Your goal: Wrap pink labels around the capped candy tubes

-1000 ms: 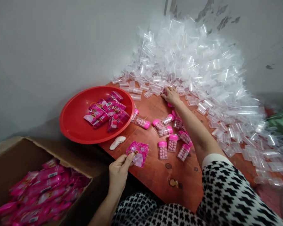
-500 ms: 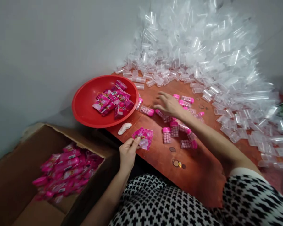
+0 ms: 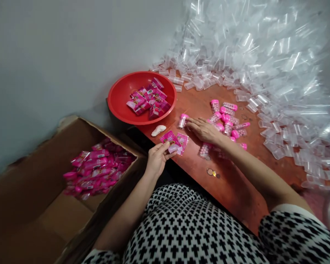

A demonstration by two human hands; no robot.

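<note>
My left hand (image 3: 157, 158) pinches a pink printed wrapper (image 3: 169, 138) between thumb and fingers at the table's front edge. A second pink piece (image 3: 183, 141) shows just beside it, overlapping; whether it is separate I cannot tell. Over the table my right hand (image 3: 202, 130) lies palm down, fingers stretched out. Its fingertips are at a small clear bottle with a pink cap (image 3: 183, 121), seemingly touching it. Several similar bottles full of pink beads (image 3: 228, 126) lie in a loose group around and behind this hand, some partly hidden by the wrist.
A red basin (image 3: 115, 104) holding several filled pink packs stands at the table's left end. Below it, a cardboard box (image 3: 63, 216) contains many pink packs. A crumpled white scrap (image 3: 158, 130) lies nearby. Clear plastic tubes (image 3: 253, 55) are heaped at the back and right.
The view has shifted, so the basin and box appear farther right and higher. My right hand has come down flat among the bottles. A second pink piece now shows by my left hand.
</note>
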